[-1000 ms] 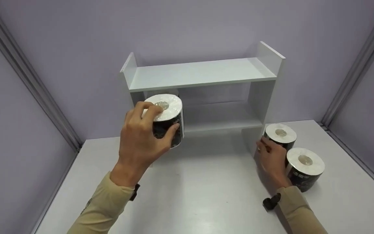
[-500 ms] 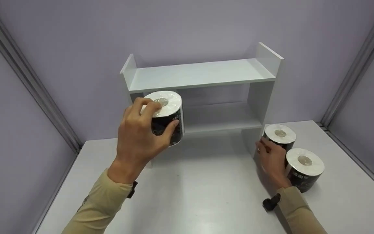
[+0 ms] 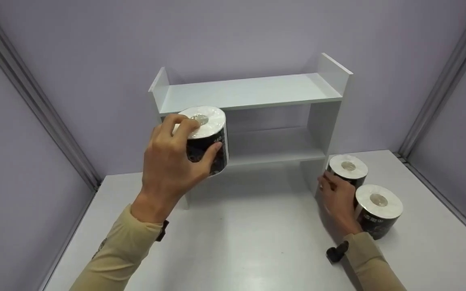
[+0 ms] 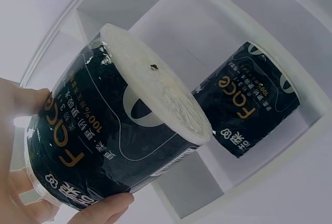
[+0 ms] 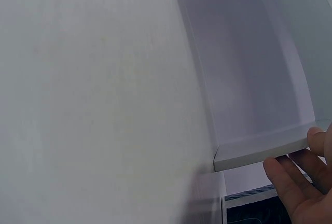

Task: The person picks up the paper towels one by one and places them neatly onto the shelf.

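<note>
My left hand (image 3: 171, 161) grips a paper roll (image 3: 206, 151) in a black printed wrapper, raised in front of the shelf's left end. Its white top with the core hole faces up, fingers over the top and thumb on the side. In the left wrist view a second paper roll (image 4: 246, 99) stands inside the shelf compartment; the held roll hides it in the head view. My right hand (image 3: 339, 202) pinches the front edge of the white shelf's right side panel (image 5: 264, 154), thumb on one face and fingers on the other.
The white two-tier shelf (image 3: 249, 91) stands on a white table (image 3: 241, 242) against the back wall. Right of it, close beside my right hand, are a farther paper roll (image 3: 356, 171) and a nearer paper roll (image 3: 386, 206), both upright. Panel walls enclose the sides.
My left hand has lifted the paper roll upward and slightly left, until its top overlaps the upper board's front edge in the head view. My right hand stays at the side panel.
</note>
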Demonstrator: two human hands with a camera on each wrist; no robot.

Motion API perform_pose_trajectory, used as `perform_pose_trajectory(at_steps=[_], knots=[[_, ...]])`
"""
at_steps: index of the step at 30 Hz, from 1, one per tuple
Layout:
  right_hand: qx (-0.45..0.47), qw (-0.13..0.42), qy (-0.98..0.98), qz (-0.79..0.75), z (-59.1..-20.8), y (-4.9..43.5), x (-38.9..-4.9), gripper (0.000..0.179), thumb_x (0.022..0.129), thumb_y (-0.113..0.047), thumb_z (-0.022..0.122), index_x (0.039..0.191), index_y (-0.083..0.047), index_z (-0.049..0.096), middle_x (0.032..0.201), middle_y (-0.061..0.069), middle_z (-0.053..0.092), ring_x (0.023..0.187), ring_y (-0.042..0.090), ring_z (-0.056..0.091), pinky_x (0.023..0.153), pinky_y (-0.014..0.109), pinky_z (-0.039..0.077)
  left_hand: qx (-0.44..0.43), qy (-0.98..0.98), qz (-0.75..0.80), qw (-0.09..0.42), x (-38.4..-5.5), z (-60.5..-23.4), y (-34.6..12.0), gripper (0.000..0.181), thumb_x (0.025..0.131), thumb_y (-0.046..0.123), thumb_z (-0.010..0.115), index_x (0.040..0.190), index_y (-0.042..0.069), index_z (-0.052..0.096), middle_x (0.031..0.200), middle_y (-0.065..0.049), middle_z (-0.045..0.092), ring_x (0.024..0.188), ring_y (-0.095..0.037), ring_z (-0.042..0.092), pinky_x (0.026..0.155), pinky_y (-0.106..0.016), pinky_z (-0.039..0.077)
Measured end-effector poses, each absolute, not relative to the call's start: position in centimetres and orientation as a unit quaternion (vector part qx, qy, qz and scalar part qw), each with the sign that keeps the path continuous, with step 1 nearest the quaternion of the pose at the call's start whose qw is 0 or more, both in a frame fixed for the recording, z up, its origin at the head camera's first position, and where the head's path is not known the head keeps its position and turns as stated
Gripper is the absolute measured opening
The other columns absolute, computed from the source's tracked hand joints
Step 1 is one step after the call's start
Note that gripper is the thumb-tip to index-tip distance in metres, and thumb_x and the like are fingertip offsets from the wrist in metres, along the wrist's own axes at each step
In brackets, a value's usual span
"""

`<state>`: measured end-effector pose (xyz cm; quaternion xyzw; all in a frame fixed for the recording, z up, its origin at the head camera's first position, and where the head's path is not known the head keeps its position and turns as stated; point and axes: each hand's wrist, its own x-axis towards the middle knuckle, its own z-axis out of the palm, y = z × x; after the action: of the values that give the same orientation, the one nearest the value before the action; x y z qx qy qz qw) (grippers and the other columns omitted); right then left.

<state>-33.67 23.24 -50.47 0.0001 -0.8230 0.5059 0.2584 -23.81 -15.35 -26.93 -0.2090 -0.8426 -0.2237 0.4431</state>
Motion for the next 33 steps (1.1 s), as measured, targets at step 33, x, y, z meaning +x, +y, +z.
perform_pose_trajectory(at_steps=[33], knots=[[0.003, 0.276, -0.835, 0.476, -50.4, 23.2, -34.0, 0.033, 0.105, -0.012, 0.069, 0.136, 0.001, 0.070, 0.116, 0.023, 0.078, 0.099, 0.039, 0.078, 0.072, 0.002, 0.050, -0.215, -0.824, -0.212, 0.480, -23.8, -24.1, -15.1, 0.042, 0.090, 0.041, 0.085, 0.115, 0.009, 0.072, 0.119, -0.015, 0.067, 0.099, -0.039, 0.068, 0.082, -0.052, 0.062]])
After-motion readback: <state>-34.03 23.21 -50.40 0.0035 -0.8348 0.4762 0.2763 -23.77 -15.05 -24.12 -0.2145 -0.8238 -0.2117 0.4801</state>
